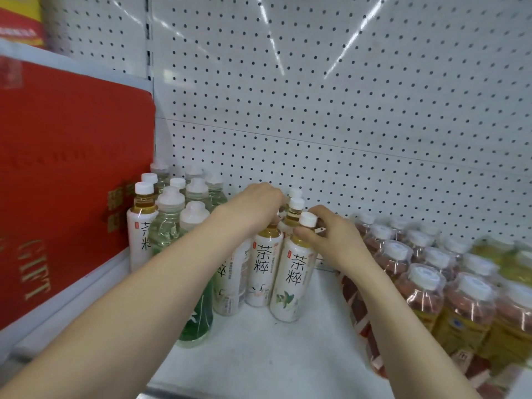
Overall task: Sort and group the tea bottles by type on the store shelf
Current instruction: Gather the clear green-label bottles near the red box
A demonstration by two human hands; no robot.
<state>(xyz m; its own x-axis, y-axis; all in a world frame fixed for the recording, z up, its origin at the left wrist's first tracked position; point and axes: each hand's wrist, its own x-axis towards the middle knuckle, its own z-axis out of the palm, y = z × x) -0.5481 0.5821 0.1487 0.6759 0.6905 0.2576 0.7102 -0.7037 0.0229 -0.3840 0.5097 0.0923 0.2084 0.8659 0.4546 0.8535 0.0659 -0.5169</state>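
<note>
Left hand point(256, 204) and right hand point(328, 236) grip tea bottles point(290, 283) — upright.

- A big red gift box point(72, 182) stands upright at the left, with gold "GIFT" lettering point(31, 269) running sideways down its face and blurred gold characters near its right edge.
- A white pegboard back panel point(345, 96), dotted with small dark holes, fills the rear; a horizontal seam point(345, 145) crosses it, and bright streaks of reflected light point(345, 44) fan over its upper part.
- A slotted metal upright point(148, 53) divides the pegboard from the bay on the left.
- A red and yellow carton point(17, 24) sits in the top-left corner, above the gift box.
- Shrink-wrapped packs of white-capped pink drinks point(403, 269) stand at the right, with yellow drinks point(489, 326) just beside them, blurred towards the edge.
</note>
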